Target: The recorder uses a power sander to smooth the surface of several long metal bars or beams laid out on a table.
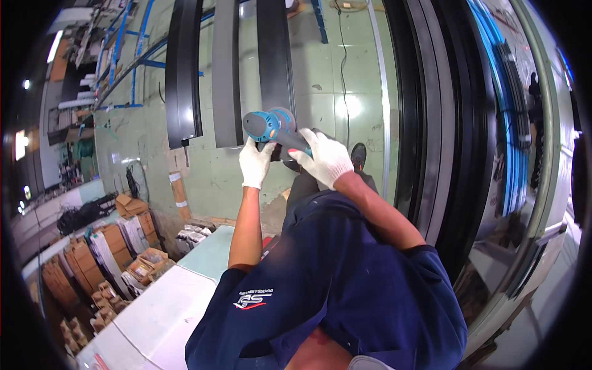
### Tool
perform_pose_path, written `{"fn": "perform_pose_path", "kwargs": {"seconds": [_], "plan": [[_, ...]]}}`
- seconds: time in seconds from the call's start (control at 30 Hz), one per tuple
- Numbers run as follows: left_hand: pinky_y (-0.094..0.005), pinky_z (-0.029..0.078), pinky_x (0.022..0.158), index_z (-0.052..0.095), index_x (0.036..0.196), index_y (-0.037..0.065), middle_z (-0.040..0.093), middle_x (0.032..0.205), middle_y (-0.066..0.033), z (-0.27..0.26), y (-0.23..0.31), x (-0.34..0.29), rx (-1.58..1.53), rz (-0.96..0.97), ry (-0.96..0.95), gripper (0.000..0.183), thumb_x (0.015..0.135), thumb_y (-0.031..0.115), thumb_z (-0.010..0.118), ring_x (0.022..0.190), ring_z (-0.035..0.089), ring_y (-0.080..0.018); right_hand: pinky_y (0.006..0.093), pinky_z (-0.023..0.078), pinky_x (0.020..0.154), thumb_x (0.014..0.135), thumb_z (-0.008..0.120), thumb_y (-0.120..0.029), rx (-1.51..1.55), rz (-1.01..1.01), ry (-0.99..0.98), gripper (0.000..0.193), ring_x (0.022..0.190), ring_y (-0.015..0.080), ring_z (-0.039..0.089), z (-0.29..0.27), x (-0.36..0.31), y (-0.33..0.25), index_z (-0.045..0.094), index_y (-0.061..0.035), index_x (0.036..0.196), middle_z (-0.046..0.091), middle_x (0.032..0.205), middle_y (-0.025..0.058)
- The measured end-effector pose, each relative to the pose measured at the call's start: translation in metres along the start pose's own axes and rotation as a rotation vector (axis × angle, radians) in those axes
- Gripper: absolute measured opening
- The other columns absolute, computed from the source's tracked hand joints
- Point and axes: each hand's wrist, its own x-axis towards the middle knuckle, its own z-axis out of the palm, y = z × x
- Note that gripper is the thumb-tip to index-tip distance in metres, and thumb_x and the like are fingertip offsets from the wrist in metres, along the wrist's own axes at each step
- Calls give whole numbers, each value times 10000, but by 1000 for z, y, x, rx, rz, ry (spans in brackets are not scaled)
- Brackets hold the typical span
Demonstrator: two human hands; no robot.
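A teal and black power sander [262,126] with a round pad is held between my two hands, its pad at the near end of a long black panel [274,61]. My left hand [254,165], in a white knit glove, grips the tool's head from below. My right hand [325,159], gloved the same way, is closed around the tool's dark handle. Whether the pad touches the panel, I cannot tell. Just left of that panel lie a grey panel [226,74] and another black panel [184,74], side by side, pointing away from me.
Long black profiles [444,123] run along my right, with blue-wrapped lengths [512,123] beyond. A cable [343,68] trails over the pale green floor [308,80]. Blue metal frames [139,55] stand far left. Cardboard boxes [86,259] and a white-topped table [163,314] sit near left.
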Motion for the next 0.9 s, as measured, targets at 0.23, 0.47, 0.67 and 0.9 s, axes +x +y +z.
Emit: {"fn": "perform_pose_path", "kwargs": {"seconds": [0.23, 0.47, 0.67, 0.9], "plan": [[-528, 582, 1009, 778, 1313, 9, 775, 1198, -263, 10, 14, 17, 168, 106, 161, 468, 952, 285, 888, 1157, 746, -467, 611, 604, 903, 1138, 677, -440, 126, 167, -176, 545, 990, 501, 798, -10, -12, -1, 650, -9, 1471, 814, 994, 287], [-564, 579, 1037, 718, 1400, -11, 773, 1239, -300, 7, 11, 31, 248, 16, 6, 603, 1071, 492, 767, 1199, 744, -490, 595, 599, 929, 1137, 668, -467, 7, 170, -189, 501, 1052, 508, 784, -29, 15, 0, 706, -68, 1437, 817, 1080, 289], [-573, 571, 1066, 707, 1421, -24, 775, 1259, -324, -4, 8, 35, 174, -4, -14, 619, 1104, 508, 716, 1225, 741, -509, 588, 595, 972, 1121, 681, -472, -82, 134, -205, 503, 1112, 510, 774, -36, 52, 7, 731, -93, 1448, 806, 1160, 297], [-526, 565, 1094, 782, 1380, 34, 798, 1300, -275, 2, -44, 23, -276, -165, 127, 575, 1180, 524, 557, 1275, 742, -476, 536, 597, 1026, 1082, 744, -369, -146, -21, -132, 504, 1188, 468, 776, -70, 88, 13, 719, -73, 1489, 808, 1255, 278]]}}
